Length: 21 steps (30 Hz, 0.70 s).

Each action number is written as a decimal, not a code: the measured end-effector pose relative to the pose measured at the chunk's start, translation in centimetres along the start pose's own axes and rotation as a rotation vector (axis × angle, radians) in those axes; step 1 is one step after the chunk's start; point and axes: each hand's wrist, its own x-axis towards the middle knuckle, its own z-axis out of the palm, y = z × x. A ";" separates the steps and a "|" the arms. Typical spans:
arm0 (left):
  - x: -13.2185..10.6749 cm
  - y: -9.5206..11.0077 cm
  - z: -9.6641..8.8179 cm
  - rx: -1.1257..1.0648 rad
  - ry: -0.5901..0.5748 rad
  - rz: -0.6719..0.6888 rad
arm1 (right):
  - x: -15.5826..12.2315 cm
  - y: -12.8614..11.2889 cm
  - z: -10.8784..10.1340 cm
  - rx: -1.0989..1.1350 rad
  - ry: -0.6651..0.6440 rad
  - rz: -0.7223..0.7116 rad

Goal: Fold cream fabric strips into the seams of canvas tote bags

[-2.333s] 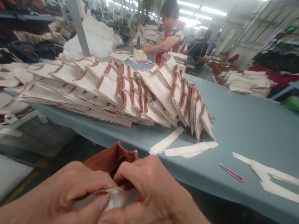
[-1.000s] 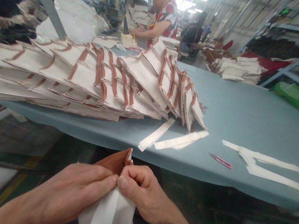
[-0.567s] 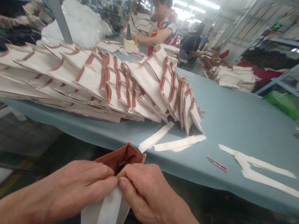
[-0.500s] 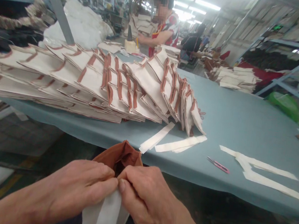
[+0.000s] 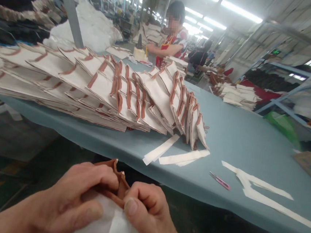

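**White cloth pouch with brown lining (image 5: 105, 223) held before blue-green table (image 5: 236, 139)**

The left hand (image 5: 73, 196) curls over the pouch's brown rim, thumb against the white cloth; the right hand (image 5: 148, 211) pinches the same rim, near but apart. On the table lie a pile of white-and-brown cloth pieces (image 5: 98, 85) and pink-handled metal snips (image 5: 221, 182).
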 end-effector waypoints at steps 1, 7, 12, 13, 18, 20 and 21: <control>0.0 -0.2 0.1 -0.057 0.011 -0.001 | -0.1 -0.2 -0.2 -0.069 0.026 -0.013; -0.5 -1.9 1.2 -0.323 0.001 -0.175 | -0.6 -0.3 -0.4 -0.287 0.028 -0.059; -1.4 -3.4 4.0 -0.389 0.088 -0.115 | 0.7 2.0 1.9 -0.204 0.218 -0.233; -1.5 -3.5 4.8 -0.391 0.120 -0.117 | 1.1 2.2 2.2 -0.147 0.185 -0.268; -1.7 -3.9 8.0 -0.432 0.214 -0.196 | 0.9 0.2 1.0 -0.229 0.028 -0.200; -2.0 -4.2 7.9 -0.441 0.220 -0.227 | -0.1 -1.4 -0.2 -0.439 0.017 -0.085; -2.2 -4.3 7.5 -0.439 0.221 -0.241 | -0.6 -2.2 -0.7 -0.525 -0.008 -0.048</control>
